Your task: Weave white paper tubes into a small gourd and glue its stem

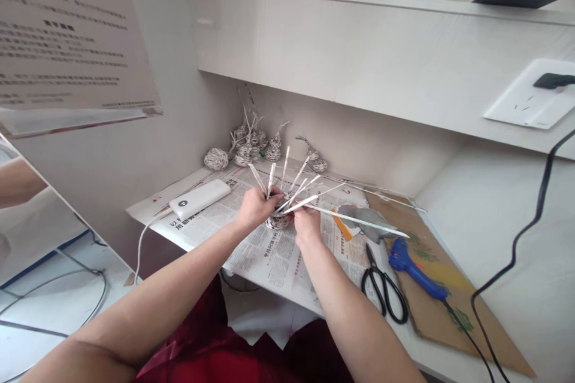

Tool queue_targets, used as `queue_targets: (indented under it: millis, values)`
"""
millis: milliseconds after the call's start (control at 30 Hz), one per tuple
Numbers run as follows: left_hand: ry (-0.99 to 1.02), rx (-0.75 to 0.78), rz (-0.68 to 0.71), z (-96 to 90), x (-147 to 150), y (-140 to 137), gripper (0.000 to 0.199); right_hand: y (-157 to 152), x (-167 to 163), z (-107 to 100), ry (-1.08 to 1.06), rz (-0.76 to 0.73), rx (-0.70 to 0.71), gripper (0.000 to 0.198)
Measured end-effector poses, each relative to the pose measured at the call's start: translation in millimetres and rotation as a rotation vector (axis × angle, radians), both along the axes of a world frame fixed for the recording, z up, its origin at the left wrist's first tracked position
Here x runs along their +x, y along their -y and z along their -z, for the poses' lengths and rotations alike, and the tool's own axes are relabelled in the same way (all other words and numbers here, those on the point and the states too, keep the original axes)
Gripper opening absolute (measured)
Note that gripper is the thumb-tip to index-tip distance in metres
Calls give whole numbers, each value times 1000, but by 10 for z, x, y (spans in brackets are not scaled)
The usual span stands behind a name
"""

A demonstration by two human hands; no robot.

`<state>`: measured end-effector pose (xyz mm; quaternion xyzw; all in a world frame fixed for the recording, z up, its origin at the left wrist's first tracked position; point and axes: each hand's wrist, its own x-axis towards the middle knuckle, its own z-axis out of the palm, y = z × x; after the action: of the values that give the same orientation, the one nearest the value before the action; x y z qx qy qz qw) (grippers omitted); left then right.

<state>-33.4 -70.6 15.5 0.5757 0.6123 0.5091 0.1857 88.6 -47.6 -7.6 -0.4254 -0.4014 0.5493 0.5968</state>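
Note:
A small woven basket of rolled newspaper strips (277,222) sits on the newspaper-covered table between my hands. Several pale paper strips (286,169) fan up and outward from its rim. My left hand (258,206) is closed at the basket's left rim, thumb and fingers pinching at the base of the strips. My right hand (308,224) curls round the basket's right side, its fingertips partly hidden behind the strips. One long paper strip (359,217) runs out to the right from near my right hand.
Black scissors (381,287) and a blue glue gun (417,268) lie at the right, the gun on a cardboard sheet (431,311). A white power bank (200,198) with a cable lies left. Woven gourd shapes (245,154) stand along the back wall. A shelf front (336,48) overhangs the table.

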Motion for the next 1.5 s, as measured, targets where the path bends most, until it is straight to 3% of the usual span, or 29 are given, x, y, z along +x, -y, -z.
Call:
queue_targets:
  millis: [200,533,733,900,1167,1333,1500]
  values:
    - [350,-4,-47,150,91,-80,23,-13,1,25,78,25,51,19]
    - [329,-60,80,64,49,-94,26,-24,13,68,140,-17,120,21]
    - [385,-27,35,136,96,-140,28,-16,70,45,263,5,233,15]
    - [486,39,28,135,195,-134,22,-7,41,10,111,11,109,14]
    - [375,56,-50,134,183,-153,23,-3,30,-64,31,-56,28,17]
    - [360,63,-32,158,149,-191,23,56,2,-93,-39,-153,133,21]
    - [336,-6,8,88,125,-139,26,30,37,-31,84,-39,193,20]
